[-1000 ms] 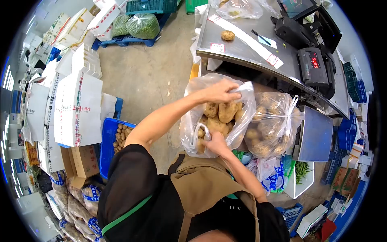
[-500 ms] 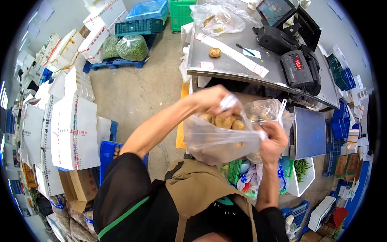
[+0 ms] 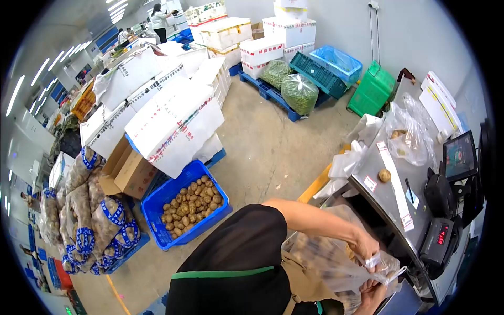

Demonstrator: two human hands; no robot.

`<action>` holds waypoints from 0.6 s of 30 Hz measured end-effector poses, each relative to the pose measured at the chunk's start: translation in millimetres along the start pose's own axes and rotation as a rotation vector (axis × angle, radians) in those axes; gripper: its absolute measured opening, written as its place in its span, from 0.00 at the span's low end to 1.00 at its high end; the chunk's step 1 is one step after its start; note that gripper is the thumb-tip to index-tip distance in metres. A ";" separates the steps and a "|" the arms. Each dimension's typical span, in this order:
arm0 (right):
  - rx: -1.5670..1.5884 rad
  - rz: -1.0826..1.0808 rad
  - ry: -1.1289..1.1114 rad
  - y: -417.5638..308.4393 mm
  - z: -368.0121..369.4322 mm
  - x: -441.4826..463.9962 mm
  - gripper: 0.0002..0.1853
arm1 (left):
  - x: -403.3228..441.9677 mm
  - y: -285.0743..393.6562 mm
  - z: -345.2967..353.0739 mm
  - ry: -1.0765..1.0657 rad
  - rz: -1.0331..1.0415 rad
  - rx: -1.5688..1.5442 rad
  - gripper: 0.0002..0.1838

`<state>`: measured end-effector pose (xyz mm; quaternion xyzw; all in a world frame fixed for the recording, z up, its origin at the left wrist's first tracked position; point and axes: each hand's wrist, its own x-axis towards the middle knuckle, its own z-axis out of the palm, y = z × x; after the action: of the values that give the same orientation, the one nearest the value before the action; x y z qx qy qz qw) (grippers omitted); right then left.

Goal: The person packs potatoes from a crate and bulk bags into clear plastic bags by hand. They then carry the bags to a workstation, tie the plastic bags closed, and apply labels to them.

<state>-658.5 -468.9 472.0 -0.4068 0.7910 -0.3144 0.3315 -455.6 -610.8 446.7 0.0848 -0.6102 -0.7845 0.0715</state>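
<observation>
A clear plastic bag [image 3: 321, 258] of potatoes hangs low at the bottom right, beside the metal counter. My left hand [image 3: 365, 249] reaches across from the left, fingers closed on the gathered plastic at the bag's top; something white wraps or lies at those fingers. Just below, my right hand [image 3: 371, 295] is closed round the same bag's plastic, partly cut off by the frame edge. Next to my fingers shows a second clear bag [image 3: 389, 269] with a knotted loop. A single potato [image 3: 384, 175] lies on the counter [image 3: 362, 169].
A blue crate [image 3: 184, 237] of potatoes stands on the floor to the left. Behind it are white foam boxes [image 3: 176, 126] and net sacks [image 3: 84, 220]. On the counter are a scale display [image 3: 440, 236], a screen [image 3: 460, 152] and a plastic bag [image 3: 407, 131]. People stand far off.
My view has swung left, bringing the potato crate and sacks into sight. My hands have come closer together at the bag's mouth, which was spread open before. The scale's digits differ.
</observation>
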 end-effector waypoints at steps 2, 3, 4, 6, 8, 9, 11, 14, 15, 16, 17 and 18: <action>-0.461 -0.187 0.260 44.5 22.2 1.0 0.15 | 0.5 -1.3 0.1 -0.017 0.011 0.105 0.25; -0.690 -0.273 0.389 54.2 36.5 -2.6 0.16 | -1.3 -2.8 -2.2 -0.018 0.022 0.137 0.24; -0.921 -0.357 0.522 56.0 44.7 -4.1 0.18 | -1.0 -3.5 -1.2 -0.024 0.032 0.173 0.23; -0.653 -0.274 0.682 -28.5 75.9 -41.5 0.16 | -2.2 -1.2 0.6 -0.026 0.054 0.233 0.21; -0.716 -0.099 0.570 -85.5 88.9 -67.0 0.17 | -3.3 -0.8 0.3 -0.017 0.078 0.267 0.20; -1.087 -0.053 0.456 41.3 69.9 0.8 0.20 | -5.0 0.1 0.4 -0.008 0.090 0.280 0.19; -0.837 -0.081 0.462 -1.3 81.2 -2.7 0.18 | -6.0 -0.7 2.1 0.004 0.110 0.306 0.17; -0.567 -0.119 0.336 -27.6 87.3 8.9 0.16 | -3.7 -0.1 3.1 0.027 0.136 0.340 0.15; -0.435 -0.127 0.277 -30.2 88.5 12.1 0.16 | -3.1 -0.9 0.9 0.047 0.136 0.351 0.14; -0.278 -0.132 0.221 -32.3 91.4 17.9 0.15 | -2.8 -0.9 -0.8 0.068 0.141 0.364 0.13; -0.091 -0.123 0.170 -29.6 93.2 21.9 0.15 | -4.2 -1.7 -4.1 0.104 0.143 0.366 0.13; 0.116 -0.114 0.125 -27.4 94.1 25.3 0.16 | -4.3 -3.2 -10.2 0.150 0.136 0.361 0.12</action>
<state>-584.5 -524.8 431.3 -0.4107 0.7663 -0.4029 0.2861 -449.1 -618.8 441.3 0.1129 -0.7381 -0.6473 0.1532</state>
